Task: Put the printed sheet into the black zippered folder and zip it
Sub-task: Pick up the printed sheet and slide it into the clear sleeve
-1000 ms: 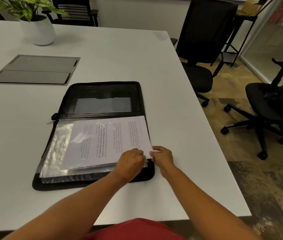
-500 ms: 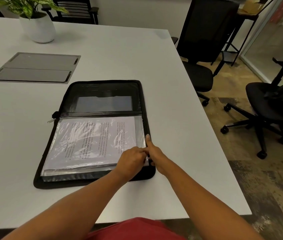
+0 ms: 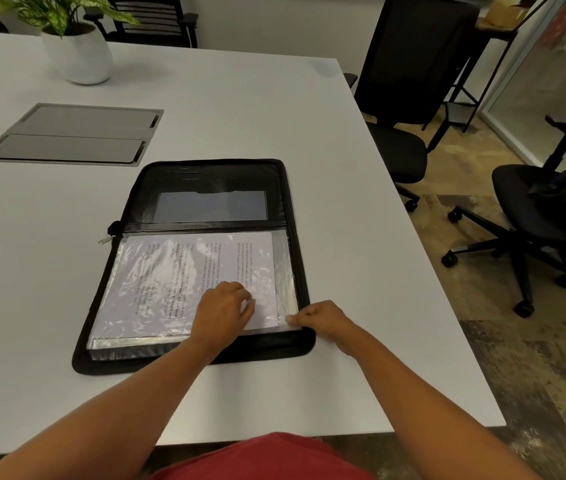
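Observation:
The black zippered folder [image 3: 292, 209] lies open flat on the white table. Its near half holds clear plastic sleeves [image 3: 286, 271], and the printed sheet [image 3: 177, 271] lies inside the top sleeve, text running sideways. My left hand [image 3: 222, 308] rests fingers-down on the sleeve over the sheet's near right part. My right hand [image 3: 323, 320] pinches the sleeve's near right corner at the folder's edge. The zipper pull [image 3: 105, 240] sticks out at the folder's left spine.
A grey cable hatch [image 3: 70, 135] is set into the white table [image 3: 274, 116] at the left. A potted plant [image 3: 77, 53] stands far left. Black office chairs [image 3: 413, 98] stand along the table's right edge, which runs close to the folder.
The sheet slid left, fully into the sleeve. My right hand drew back from the sleeve's opening to its near right corner; my left hand now presses flat on the sleeve.

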Action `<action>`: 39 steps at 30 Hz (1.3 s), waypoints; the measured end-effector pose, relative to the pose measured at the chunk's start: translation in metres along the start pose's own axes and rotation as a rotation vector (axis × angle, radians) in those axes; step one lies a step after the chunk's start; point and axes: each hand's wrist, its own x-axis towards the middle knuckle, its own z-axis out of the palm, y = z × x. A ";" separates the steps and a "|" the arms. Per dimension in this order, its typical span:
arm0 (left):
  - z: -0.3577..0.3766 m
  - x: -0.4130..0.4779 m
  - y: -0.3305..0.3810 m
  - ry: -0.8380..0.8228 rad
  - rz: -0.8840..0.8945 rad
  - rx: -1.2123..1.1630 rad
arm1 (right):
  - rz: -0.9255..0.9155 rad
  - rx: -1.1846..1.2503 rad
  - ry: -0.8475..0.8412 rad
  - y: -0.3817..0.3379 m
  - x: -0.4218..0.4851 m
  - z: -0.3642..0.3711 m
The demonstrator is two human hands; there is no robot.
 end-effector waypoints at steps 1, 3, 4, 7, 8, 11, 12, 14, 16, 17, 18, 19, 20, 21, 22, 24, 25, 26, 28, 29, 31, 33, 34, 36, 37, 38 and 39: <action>-0.001 -0.001 -0.007 -0.005 -0.023 0.012 | -0.030 0.005 -0.013 0.004 -0.001 -0.003; -0.004 -0.003 -0.018 -0.030 -0.068 0.033 | -0.060 -0.001 0.001 0.010 -0.003 -0.009; -0.004 -0.004 -0.022 -0.045 -0.084 0.042 | -0.066 -0.008 0.021 0.012 -0.004 -0.012; -0.006 -0.010 -0.032 -0.071 -0.108 0.049 | -0.059 -0.016 0.075 0.018 -0.005 -0.020; -0.007 -0.012 -0.034 -0.075 -0.113 0.045 | -0.056 -0.023 0.091 0.019 -0.005 -0.021; -0.007 -0.017 -0.038 -0.090 -0.109 0.031 | -0.062 -0.045 0.172 0.021 -0.006 -0.021; -0.007 -0.017 -0.039 -0.098 -0.105 0.029 | -0.079 -0.054 0.217 0.021 -0.006 -0.020; -0.007 -0.018 -0.041 -0.107 -0.100 0.023 | -0.140 -0.083 0.336 0.020 -0.005 -0.013; -0.009 -0.020 -0.044 -0.111 -0.110 0.023 | -0.212 -0.109 0.453 0.017 -0.004 -0.003; -0.010 -0.022 -0.046 -0.108 -0.118 0.025 | -0.241 -0.119 0.487 0.014 -0.004 0.003; -0.012 -0.023 -0.050 -0.104 -0.128 0.027 | -0.268 -0.138 0.500 0.011 -0.005 0.010; -0.014 -0.025 -0.054 -0.101 -0.139 0.027 | -0.298 -0.168 0.494 0.007 -0.005 0.016; -0.017 -0.026 -0.058 -0.100 -0.151 0.025 | -0.331 -0.204 0.468 0.004 -0.006 0.024; -0.020 -0.028 -0.064 -0.101 -0.166 0.026 | -0.366 -0.237 0.429 0.001 -0.006 0.032; -0.024 -0.029 -0.070 -0.107 -0.188 0.034 | -0.399 -0.266 0.385 -0.002 -0.007 0.040; -0.031 -0.030 -0.084 -0.129 -0.244 0.073 | -0.443 -0.320 0.304 -0.006 -0.008 0.055; -0.035 -0.031 -0.092 -0.140 -0.273 0.090 | -0.450 -0.342 0.260 -0.007 -0.009 0.062; -0.038 -0.034 -0.100 -0.153 -0.300 0.104 | -0.453 -0.363 0.212 -0.009 -0.009 0.069; -0.045 -0.039 -0.116 -0.191 -0.339 0.129 | -0.458 -0.421 0.119 -0.010 -0.011 0.081; -0.047 -0.043 -0.123 -0.212 -0.345 0.130 | -0.457 -0.459 0.090 -0.010 -0.011 0.086; -0.051 -0.048 -0.135 -0.256 -0.333 0.110 | -0.448 -0.518 0.066 -0.009 -0.013 0.094; -0.057 -0.052 -0.142 -0.302 -0.300 0.104 | -0.444 -0.534 0.082 -0.008 -0.016 0.099; -0.059 -0.054 -0.145 -0.318 -0.283 0.109 | -0.444 -0.539 0.099 -0.007 -0.017 0.100; -0.063 -0.059 -0.149 -0.342 -0.264 0.103 | -0.448 -0.565 0.126 -0.007 -0.019 0.100; -0.064 -0.062 -0.150 -0.357 -0.261 0.094 | -0.452 -0.589 0.136 -0.007 -0.021 0.101; -0.065 -0.064 -0.152 -0.375 -0.257 0.087 | -0.457 -0.619 0.147 -0.008 -0.022 0.101; -0.066 -0.066 -0.153 -0.395 -0.252 0.082 | -0.463 -0.655 0.160 -0.009 -0.022 0.102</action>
